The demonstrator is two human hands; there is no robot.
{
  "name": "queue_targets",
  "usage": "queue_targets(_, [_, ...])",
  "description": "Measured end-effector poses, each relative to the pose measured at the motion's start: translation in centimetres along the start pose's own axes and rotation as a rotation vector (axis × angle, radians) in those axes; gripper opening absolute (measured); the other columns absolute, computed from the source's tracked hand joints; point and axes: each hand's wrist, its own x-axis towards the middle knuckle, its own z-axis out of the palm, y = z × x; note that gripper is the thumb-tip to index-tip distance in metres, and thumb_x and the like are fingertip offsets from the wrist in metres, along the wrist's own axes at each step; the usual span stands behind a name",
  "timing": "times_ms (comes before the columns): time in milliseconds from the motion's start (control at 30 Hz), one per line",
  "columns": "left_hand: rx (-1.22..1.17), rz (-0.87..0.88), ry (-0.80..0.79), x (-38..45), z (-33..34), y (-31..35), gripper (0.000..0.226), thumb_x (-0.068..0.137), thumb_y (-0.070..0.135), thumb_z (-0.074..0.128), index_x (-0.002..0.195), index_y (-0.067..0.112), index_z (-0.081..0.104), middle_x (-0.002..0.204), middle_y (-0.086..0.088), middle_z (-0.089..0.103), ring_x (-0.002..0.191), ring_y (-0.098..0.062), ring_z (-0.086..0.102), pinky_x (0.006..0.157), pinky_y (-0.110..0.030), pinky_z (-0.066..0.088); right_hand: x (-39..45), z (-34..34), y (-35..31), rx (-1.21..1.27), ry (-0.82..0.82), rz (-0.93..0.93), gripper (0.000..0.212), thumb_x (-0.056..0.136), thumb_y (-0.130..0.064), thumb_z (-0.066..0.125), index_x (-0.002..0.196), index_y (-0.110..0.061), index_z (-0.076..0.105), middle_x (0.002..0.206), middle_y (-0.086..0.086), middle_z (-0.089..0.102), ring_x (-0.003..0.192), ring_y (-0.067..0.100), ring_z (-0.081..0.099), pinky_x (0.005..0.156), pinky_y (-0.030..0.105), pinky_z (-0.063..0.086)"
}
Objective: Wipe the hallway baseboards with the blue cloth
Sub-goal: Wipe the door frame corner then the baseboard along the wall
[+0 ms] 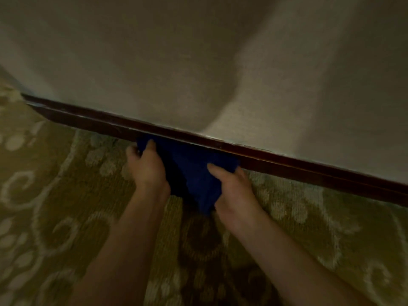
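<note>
1. Both hands on task item. Left hand [147,167] grips the upper-left corner of the blue cloth [194,173], thumb on top, fingers curled round the edge. Right hand [234,186] pinches the right edge, thumb laid across the fabric, fingers behind.
2. Cloth location: stretched between the hands, top edge touching the front face of the dark wood baseboard [287,161]; lower point hangs towards the patterned carpet [55,195], between the wrists.
3. Key relation: baseboard lies straight ahead of the hands, at the foot of the beige wall [154,62]. Long axis runs from upper left to lower right in view, so any stroke must track that line, not go fwd.
4. Reach: both hands abt equally close to the board; left sits nearer its visible end, right faces the longer run.
5. Judgement: wipe underway or abt to start. Dust condition not readable; dim, blurred.
</note>
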Motion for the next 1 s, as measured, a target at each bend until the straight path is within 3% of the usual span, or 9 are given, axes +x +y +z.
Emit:
queue_targets(67, [0.046, -0.038, -0.099, -2.0, 1.3, -1.8, 0.03, 0.088, 0.026, 0.06, 0.118, 0.021, 0.056, 0.121, -0.005, 0.063, 0.111, -0.026, 0.062, 0.102, -0.049, 0.048, -0.1, -1.9, -1.2, 0.064, 0.17, -0.125, 0.03, 0.089, -0.004, 0.058, 0.118, -0.012, 0.061, 0.105, 0.013, 0.072, 0.092, 0.029, 0.07, 0.067, 0.035, 0.058])
queue_targets(200, [0.118, -0.107, -0.29, -4.4, 1.9, -3.7, 0.005, 0.094, 0.017, 0.06, 0.095, 0.021, 0.063, 0.105, -0.005, 0.071, 0.102, -0.025, 0.067, 0.098, -0.051, 0.051, 0.2, -6.1, -2.6, 0.185, 0.35, -0.169, 0.044, 0.083, -0.01, 0.054, 0.127, -0.018, 0.056, 0.119, 0.012, 0.067, 0.1, 0.035, 0.067, 0.064, 0.038, 0.056])
queue_targets(300, [0.02, -0.111, -0.206, -3.7, -0.3, -2.0, 0.005, 0.094, 0.017, 0.06, 0.097, 0.018, 0.063, 0.109, -0.01, 0.072, 0.104, -0.03, 0.067, 0.097, -0.054, 0.051, -0.5, -5.2, -2.0, 0.047, 0.281, -0.138, 0.038, 0.088, -0.007, 0.057, 0.126, -0.011, 0.058, 0.113, 0.013, 0.069, 0.095, 0.032, 0.068, 0.058, 0.033, 0.055])
queue_targets(433, [0.038, -0.001, -0.131, -0.8, -2.0, 2.3, 0.003, 0.094, 0.016, 0.059, 0.095, 0.016, 0.062, 0.102, -0.011, 0.071, 0.102, -0.033, 0.068, 0.09, -0.051, 0.056, -1.4, -1.5, 1.1, -0.039, 0.038, -0.057, 0.033, 0.091, -0.005, 0.058, 0.122, -0.014, 0.061, 0.11, 0.008, 0.072, 0.099, 0.023, 0.07, 0.077, 0.034, 0.057])
queue_targets(533, [0.133, 0.056, -0.069, 0.1, -0.7, 3.1, 0.009, 0.092, 0.014, 0.06, 0.084, 0.017, 0.058, 0.089, -0.007, 0.067, 0.09, -0.028, 0.067, 0.08, -0.04, 0.058, -1.6, -0.3, 1.4, -0.019, 0.029, -0.05, 0.034, 0.093, -0.004, 0.056, 0.125, -0.014, 0.059, 0.114, 0.01, 0.07, 0.101, 0.025, 0.069, 0.076, 0.033, 0.057])
queue_targets(733, [0.285, 0.251, 0.186, -4.8, 5.0, -1.7, 0.007, 0.093, 0.016, 0.054, 0.099, 0.018, 0.051, 0.094, 0.004, 0.056, 0.085, -0.013, 0.055, 0.078, -0.019, 0.039, -2.3, -3.4, -3.2, -0.096, 0.25, -0.297, 0.028, 0.091, -0.003, 0.055, 0.117, -0.011, 0.062, 0.102, 0.011, 0.072, 0.086, 0.024, 0.07, 0.06, 0.028, 0.056])
queue_targets(800, [0.429, 0.388, 0.089, -8.0, 6.3, -3.6, 0.005, 0.094, 0.015, 0.052, 0.098, 0.018, 0.051, 0.09, 0.006, 0.055, 0.08, -0.01, 0.051, 0.071, -0.013, 0.03, -2.4, -5.1, -4.3, -0.224, 0.318, -0.425, 0.028, 0.093, -0.003, 0.051, 0.119, -0.009, 0.058, 0.102, 0.013, 0.068, 0.085, 0.025, 0.068, 0.057, 0.025, 0.053])
queue_targets(900, [0.66, 0.497, -0.151, -8.3, 5.0, -4.7, 0.003, 0.097, 0.02, 0.051, 0.095, 0.021, 0.049, 0.09, 0.003, 0.061, 0.082, -0.013, 0.057, 0.071, -0.023, 0.039, -2.1, -6.5, -4.1, -0.282, 0.385, -0.455, 0.029, 0.095, -0.005, 0.049, 0.121, -0.014, 0.057, 0.108, 0.009, 0.067, 0.096, 0.029, 0.066, 0.072, 0.035, 0.054])
queue_targets(1000, [0.645, 0.485, -0.042, -4.5, 2.1, -2.5, 0.024, 0.097, 0.02, 0.055, 0.119, 0.011, 0.061, 0.112, -0.006, 0.068, 0.104, -0.02, 0.062, 0.089, -0.024, 0.041, -1.4, -6.2, -1.8, -0.188, 0.339, -0.298, 0.026, 0.094, -0.009, 0.056, 0.118, -0.016, 0.058, 0.11, 0.009, 0.069, 0.093, 0.027, 0.07, 0.073, 0.04, 0.057])
